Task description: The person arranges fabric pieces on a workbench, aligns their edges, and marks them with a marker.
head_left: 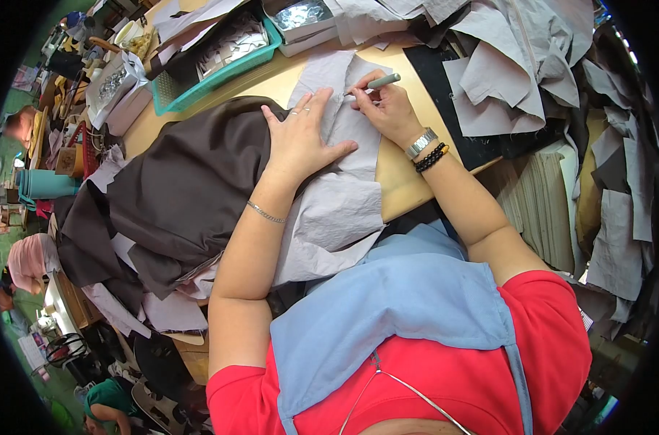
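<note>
Pale grey-lilac fabric [336,210] lies across the table in front of me, its near end hanging over the edge. My left hand [300,134] presses flat on it with the fingers spread. Just to the right, my right hand [384,109] grips a grey-green pen [384,81], its tip end down at the fabric near a fold or seam. Dark brown satiny cloth [191,181] is bunched to the left of my left forearm and adjoins the pale fabric.
A teal basket [171,105] with small pale pieces stands at the back left, beside white boxes [119,94]. Pale cut fabric [496,87] is heaped at the right over black cloth [438,80]. Other people [108,406] sit farther left.
</note>
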Tool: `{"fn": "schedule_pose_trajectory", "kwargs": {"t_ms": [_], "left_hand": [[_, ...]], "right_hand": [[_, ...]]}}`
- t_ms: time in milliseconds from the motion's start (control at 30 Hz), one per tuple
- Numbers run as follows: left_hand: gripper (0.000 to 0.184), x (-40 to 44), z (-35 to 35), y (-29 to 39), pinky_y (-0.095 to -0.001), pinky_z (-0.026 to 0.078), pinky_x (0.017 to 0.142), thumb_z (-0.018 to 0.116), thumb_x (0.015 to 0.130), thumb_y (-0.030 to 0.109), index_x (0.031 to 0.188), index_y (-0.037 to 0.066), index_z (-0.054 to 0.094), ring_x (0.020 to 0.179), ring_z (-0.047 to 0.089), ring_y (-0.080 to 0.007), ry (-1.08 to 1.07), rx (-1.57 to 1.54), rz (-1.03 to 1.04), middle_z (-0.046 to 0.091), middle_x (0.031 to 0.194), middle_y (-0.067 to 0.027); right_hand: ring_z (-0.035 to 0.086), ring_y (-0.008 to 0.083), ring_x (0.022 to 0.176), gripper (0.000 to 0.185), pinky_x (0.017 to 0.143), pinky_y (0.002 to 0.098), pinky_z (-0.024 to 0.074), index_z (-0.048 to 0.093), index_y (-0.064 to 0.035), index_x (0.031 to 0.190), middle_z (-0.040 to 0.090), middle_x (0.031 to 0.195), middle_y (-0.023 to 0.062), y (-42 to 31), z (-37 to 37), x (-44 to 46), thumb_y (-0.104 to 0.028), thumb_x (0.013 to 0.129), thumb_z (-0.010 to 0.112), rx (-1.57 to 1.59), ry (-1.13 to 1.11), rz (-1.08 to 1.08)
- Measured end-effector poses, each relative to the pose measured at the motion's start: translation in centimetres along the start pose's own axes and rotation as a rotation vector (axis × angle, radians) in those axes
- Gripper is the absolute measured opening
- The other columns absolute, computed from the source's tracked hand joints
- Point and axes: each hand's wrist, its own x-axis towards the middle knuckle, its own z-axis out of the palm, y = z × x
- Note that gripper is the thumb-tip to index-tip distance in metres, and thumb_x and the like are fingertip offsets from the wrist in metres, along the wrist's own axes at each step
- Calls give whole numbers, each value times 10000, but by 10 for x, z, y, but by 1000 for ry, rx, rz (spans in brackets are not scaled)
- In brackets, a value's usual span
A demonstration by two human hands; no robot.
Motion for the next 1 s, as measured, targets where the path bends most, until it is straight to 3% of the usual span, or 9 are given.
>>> {"fn": "schedule_pose_trajectory", "kwargs": {"t_ms": [433,533,633,733,867,1000], "left_hand": [[970,1,-1,1,-772,130,1055,766,674,599,1452,140,411,1378,431,-287,-2,6,-10,509,1437,-127],[964,0,-1,1,-773,130,1053,764,677,596,1451,141,412,1379,430,-289,7,-11,-2,512,1434,-127],[962,0,-1,2,-775,127,1052,761,680,599,1451,143,409,1379,429,-290,-2,-4,2,508,1438,-124],[957,-1,-1,1,-774,122,1053,756,686,603,1451,144,410,1380,425,-292,6,11,7,500,1446,-119],[951,0,-3,3,-772,114,1058,755,687,600,1447,141,417,1386,416,-292,-13,-5,-8,493,1452,-116],[967,0,-3,3,-770,109,1062,761,684,588,1453,119,408,1386,416,-287,-13,-15,-10,495,1450,-119]], "right_hand": [[732,196,727,99,618,287,566,584,-33,1009,699,877,104,-4,0,8,-105,946,613,-33,6,-6],[729,181,721,110,589,281,558,580,-38,1015,690,874,88,3,-1,16,-124,953,609,-87,54,49],[726,166,719,115,559,273,545,579,-47,1017,682,861,69,1,-4,27,-146,962,599,31,58,251],[721,153,707,119,535,263,534,580,-56,1022,678,842,56,-5,-5,35,-163,970,584,-21,39,209],[702,150,672,118,598,277,539,582,-38,1002,677,825,82,2,-11,47,-149,961,586,-81,69,163],[679,208,632,100,605,337,521,585,-49,974,674,775,118,11,-15,54,-142,937,590,-181,39,104]]}}
